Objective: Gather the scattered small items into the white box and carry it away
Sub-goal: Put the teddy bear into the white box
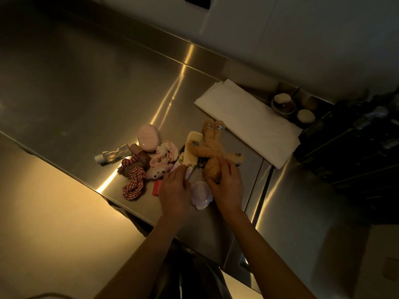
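Small items lie in a heap on the steel counter. My right hand grips the lower body of an orange plush toy with googly eyes. My left hand lies on the pile beside it, its fingertips at a patterned cloth piece; what they hold is hidden. Between my hands sits a pale pink lidded case. To the left are a pink oval case, a red checked scrunchie, a frilly pink-and-white scrunchie, a clear small bottle and a cream bar. A white flat box lies behind to the right.
Two small round jars stand by the wall at the right. A dark crate fills the right side. The counter's front edge runs diagonally below the pile. The floor shows at lower left.
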A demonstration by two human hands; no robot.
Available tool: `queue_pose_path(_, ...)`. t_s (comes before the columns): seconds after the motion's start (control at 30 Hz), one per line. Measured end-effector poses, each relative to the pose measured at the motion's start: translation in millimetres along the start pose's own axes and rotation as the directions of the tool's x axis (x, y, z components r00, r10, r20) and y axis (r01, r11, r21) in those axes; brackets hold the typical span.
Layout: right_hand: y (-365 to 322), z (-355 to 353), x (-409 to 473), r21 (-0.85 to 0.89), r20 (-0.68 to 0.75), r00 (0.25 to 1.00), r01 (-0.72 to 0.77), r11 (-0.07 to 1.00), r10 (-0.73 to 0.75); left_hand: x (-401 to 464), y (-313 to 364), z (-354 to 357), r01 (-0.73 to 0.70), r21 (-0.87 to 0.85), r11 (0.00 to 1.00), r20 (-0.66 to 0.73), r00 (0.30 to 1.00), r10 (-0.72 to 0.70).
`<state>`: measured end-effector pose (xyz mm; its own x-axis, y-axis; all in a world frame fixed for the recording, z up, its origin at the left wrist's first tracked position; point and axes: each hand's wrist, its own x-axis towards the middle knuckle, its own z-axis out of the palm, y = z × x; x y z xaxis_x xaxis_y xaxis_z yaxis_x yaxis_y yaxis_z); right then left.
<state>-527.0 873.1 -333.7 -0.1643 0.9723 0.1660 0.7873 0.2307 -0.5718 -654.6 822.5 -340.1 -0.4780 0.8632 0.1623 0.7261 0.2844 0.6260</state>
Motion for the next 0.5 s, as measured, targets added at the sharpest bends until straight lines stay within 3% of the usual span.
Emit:
queue_pose_path(0.17,4.6,-0.1,2.0,0.068,-0.010,1.000,-0.018,0.997,0.019,-4.4,-0.6,-6.8,0.023,-0.075,0.997,-0.074,0.997,-0.029)
queue_pose_path(0.5,13.4,-2.3,2.6,0.040,-0.017,1.000,0.011,0.999,-0.011,-21.5,-24.2,-10.4,-0.012,0.113,0.994,-0.132,0.991,0.027)
